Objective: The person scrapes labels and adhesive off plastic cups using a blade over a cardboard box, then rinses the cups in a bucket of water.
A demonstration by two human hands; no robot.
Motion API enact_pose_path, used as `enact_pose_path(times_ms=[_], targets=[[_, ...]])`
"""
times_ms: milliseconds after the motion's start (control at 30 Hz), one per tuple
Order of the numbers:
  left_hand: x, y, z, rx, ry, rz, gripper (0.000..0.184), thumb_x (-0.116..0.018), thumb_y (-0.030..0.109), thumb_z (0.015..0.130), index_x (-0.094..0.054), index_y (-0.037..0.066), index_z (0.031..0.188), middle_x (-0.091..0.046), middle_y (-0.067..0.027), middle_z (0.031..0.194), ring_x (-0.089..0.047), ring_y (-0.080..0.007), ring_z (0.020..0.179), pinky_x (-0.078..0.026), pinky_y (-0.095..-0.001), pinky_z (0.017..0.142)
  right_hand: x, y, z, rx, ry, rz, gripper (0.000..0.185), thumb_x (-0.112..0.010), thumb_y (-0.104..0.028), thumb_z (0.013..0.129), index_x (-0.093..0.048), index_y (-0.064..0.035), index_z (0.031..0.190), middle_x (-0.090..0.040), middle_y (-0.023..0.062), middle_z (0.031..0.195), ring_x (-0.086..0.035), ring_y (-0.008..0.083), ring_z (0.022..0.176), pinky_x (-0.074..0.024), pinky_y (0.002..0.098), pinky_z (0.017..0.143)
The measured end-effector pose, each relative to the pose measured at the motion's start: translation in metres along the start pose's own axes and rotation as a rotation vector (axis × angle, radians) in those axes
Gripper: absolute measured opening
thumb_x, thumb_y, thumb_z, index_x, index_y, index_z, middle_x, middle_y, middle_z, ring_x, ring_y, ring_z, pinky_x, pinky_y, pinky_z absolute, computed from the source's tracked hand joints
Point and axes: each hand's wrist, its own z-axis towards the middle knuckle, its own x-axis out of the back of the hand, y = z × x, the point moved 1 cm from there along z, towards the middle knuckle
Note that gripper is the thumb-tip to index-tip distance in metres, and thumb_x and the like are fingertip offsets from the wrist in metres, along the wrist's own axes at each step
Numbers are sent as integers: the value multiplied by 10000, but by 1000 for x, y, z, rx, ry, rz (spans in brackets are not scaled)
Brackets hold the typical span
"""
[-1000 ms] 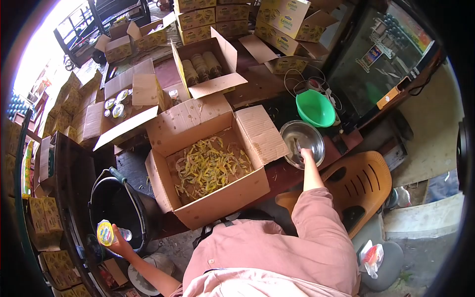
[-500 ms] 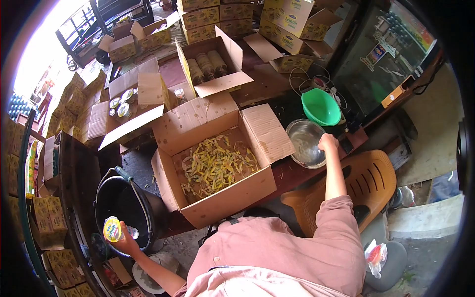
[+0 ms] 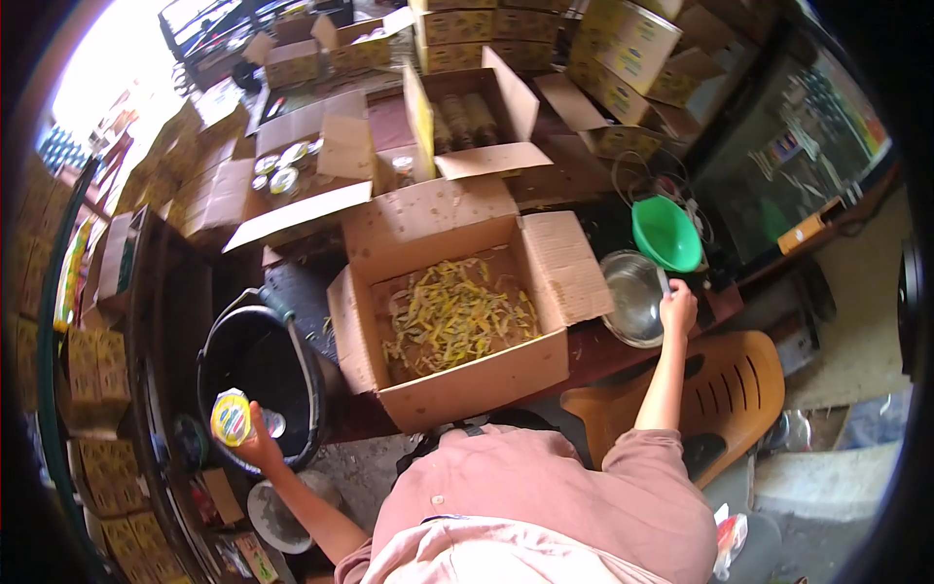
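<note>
My left hand (image 3: 258, 449) is closed around a sealed plastic drink cup (image 3: 232, 419) with a yellow printed lid, at the near rim of a black bucket (image 3: 209, 362). A second clear cup (image 3: 274, 423) shows just beside my fingers; I cannot tell whether it is held or sits in the bucket. At the right, my right hand (image 3: 679, 310) grips a thin grey utensil (image 3: 664, 282), its kind unclear, by the edge of a metal bowl (image 3: 632, 302). Between my hands stands an open cardboard box (image 3: 472, 383) with yellow-green strips (image 3: 457, 316) scattered on its bottom.
A green plastic basin (image 3: 667, 234) stands behind the metal bowl. An orange plastic chair (image 3: 735, 389) is below my right arm. Farther back are an open box (image 3: 486, 161) with stacked cups and another (image 3: 292, 229) with lidded cups. Stacked cartons (image 3: 97, 365) line the left.
My right hand has lifted and shifted slightly from the metal bowl's rim, and the grey utensil now shows in it. My left hand still holds the cup. The whole view has turned a little.
</note>
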Motion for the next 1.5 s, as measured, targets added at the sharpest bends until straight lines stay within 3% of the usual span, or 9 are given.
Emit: enact_pose_path(times_ms=[100, 167, 233, 367, 467, 600, 700, 833, 1500], targets=[[1, -2, 0, -30, 17, 4, 529, -723, 119, 711, -427, 23, 1140, -529, -97, 1070, -525, -181, 949, -408, -306, 871, -20, 5, -5, 67, -21, -21, 243, -585, -100, 713, -621, -113, 952, -613, 160, 969, -585, 323, 913, -468, 423, 751], [1, -11, -8, 167, -22, -281, 575, -708, 72, 713, -387, 24, 1188, -512, -88, 1096, -508, -171, 988, -395, -300, 894, -18, 4, -4, -27, 291, 107, 297, -591, -110, 707, -603, -119, 1004, -619, 148, 971, -584, 309, 930, -463, 425, 755], [5, -8, -10, 225, -60, -184, 690, -750, 64, 656, -350, 32, 1217, -499, -70, 1091, -497, -150, 999, -388, -281, 892, -42, 20, 12, 52, -75, -516, 325, -575, -107, 730, -577, -120, 1054, -640, 132, 901, -597, 311, 888, -465, 412, 745], [-1, 8, -9, 201, -131, -265, 674, -764, 44, 608, -374, 41, 1158, -530, -87, 1005, -536, -173, 919, -432, -300, 832, -28, -12, 17, 3, 439, 439, 360, -612, -71, 748, -555, -43, 1102, -634, 88, 686, -607, 202, 654, -470, 323, 618], [-2, 30, 0, 108, -192, -132, 628, -778, 69, 597, -409, 43, 1104, -586, -105, 944, -587, -194, 863, -464, -302, 782, 4, -148, -53, 319, 119, 1200, 323, -617, -66, 794, -565, -55, 1113, -562, -19, 717, -468, 46, 611, -386, 185, 561], [-1, 36, 0, 134, -238, -206, 692, -788, 34, 577, -383, 56, 1138, -552, -90, 1005, -554, -177, 921, -446, -292, 823, 50, -305, -213, 785, -574, 1249, 264, -613, 8, 766, -640, -81, 1014, -584, -42, 750, -459, 36, 611, -381, 176, 557], [0, 37, 2, 93, -214, -229, 674, -787, 67, 591, -367, 48, 1118, -595, -118, 958, -603, -199, 881, -483, -299, 772, 69, -365, -297, 1583, -350, 1034, 279, -596, -10, 706, -653, -94, 966, -563, 83, 686, -541, 224, 675, -423, 349, 707], [2, 39, 4, 133, -257, -306, 687, -786, 67, 582, -363, 54, 1123, -587, -117, 970, -600, -209, 881, -488, -309, 772, 70, -399, -353, 2058, -401, 904, 370, -610, 6, 693, -630, -148, 1028, -488, 23, 685, -515, 177, 671, -374, 342, 817], [5, 34, 6, 113, -319, -317, 731, -781, 63, 570, -332, 78, 1146, -560, -121, 1014, -579, -223, 925, -480, -314, 808, 63, -418, -359, 2220, -415, 561, 397, -611, -12, 643, -626, -130, 1021, -540, 75, 878, -534, 207, 884, -291, 388, 951]])
